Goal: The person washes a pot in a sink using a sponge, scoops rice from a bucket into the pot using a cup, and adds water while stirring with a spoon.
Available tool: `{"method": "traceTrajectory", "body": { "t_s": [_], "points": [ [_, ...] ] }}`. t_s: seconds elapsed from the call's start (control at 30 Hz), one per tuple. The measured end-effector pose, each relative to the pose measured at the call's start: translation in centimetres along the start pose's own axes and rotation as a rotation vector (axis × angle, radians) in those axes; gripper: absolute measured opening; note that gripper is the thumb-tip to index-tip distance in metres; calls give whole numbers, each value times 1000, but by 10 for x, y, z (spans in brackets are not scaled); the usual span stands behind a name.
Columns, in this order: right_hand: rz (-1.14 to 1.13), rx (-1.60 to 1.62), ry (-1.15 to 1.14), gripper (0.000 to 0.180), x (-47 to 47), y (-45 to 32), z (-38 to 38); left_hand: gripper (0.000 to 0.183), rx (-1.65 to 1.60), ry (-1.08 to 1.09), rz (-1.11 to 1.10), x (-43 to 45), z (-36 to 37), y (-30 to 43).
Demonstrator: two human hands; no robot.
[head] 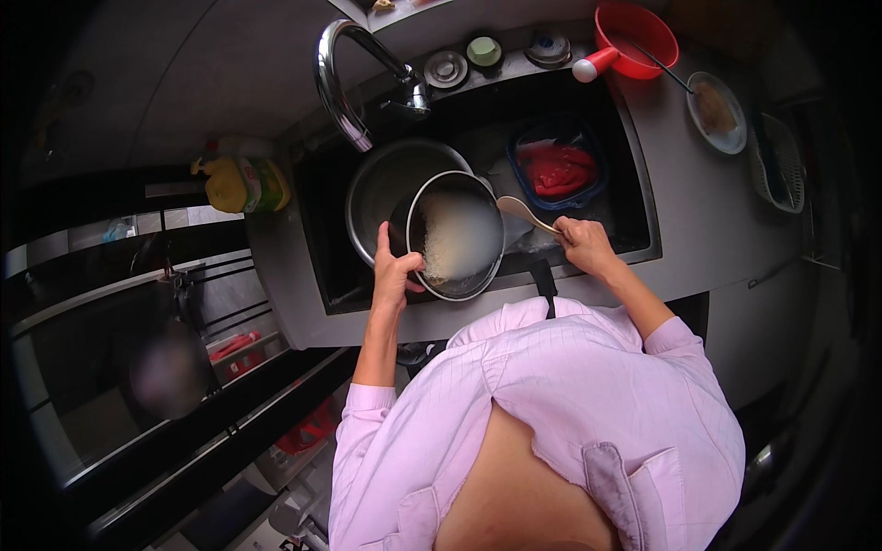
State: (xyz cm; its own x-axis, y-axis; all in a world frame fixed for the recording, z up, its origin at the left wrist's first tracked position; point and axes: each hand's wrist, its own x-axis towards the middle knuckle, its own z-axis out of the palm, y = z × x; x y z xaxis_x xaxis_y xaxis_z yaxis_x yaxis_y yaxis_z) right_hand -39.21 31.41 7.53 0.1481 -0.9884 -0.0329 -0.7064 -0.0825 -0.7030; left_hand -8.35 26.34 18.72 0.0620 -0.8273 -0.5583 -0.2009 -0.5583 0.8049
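My left hand (398, 267) grips the left rim of a round metal-rimmed pot (457, 298) and tilts it over the sink. Pale grains that look like rice (438, 249) lie in the pot, partly under a blurred whitish patch. A larger steel basin (358, 237) stands behind and left of the pot in the dark sink (620, 237). In my right hand (584, 242) is a light-coloured spatula or rice paddle (518, 209), its broad end beside the pot's right rim.
A curved chrome faucet (337, 82) rises over the basin. A blue container (577, 202) with red cloth (561, 171) sits in the sink's right part. Yellow bottle (234, 184) at left; red ladle-like dipper (637, 65), oval dish (732, 141) and slotted basket (792, 179) on the right counter.
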Motion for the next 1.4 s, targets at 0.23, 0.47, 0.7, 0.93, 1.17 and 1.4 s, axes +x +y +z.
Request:
{"method": "traceTrajectory", "body": {
  "t_s": [0.23, 0.47, 0.7, 0.93, 1.17, 1.4],
  "points": [
    [-7, -24, 26, 9, -1, 2, 0, 95, 43, 0, 32, -2, 7, 5],
    [-20, -23, 43, 9, -3, 3, 1, 95, 131, 9, 83, 1, 9, 4],
    [-38, -39, 40, 9, -5, 4, 2, 98, 232, 65, 69, -2, 14, 9],
    [-36, -29, 40, 9, -7, 5, 2, 98, 320, 69, 87, -6, 17, 14],
    [-24, -19, 26, 10, -8, 3, 0, 97, 436, 92, 221, -9, 19, 11],
    [-30, -18, 38, 10, -10, 5, 2, 98, 512, 105, 217, -14, 23, 18]
  ]
}}
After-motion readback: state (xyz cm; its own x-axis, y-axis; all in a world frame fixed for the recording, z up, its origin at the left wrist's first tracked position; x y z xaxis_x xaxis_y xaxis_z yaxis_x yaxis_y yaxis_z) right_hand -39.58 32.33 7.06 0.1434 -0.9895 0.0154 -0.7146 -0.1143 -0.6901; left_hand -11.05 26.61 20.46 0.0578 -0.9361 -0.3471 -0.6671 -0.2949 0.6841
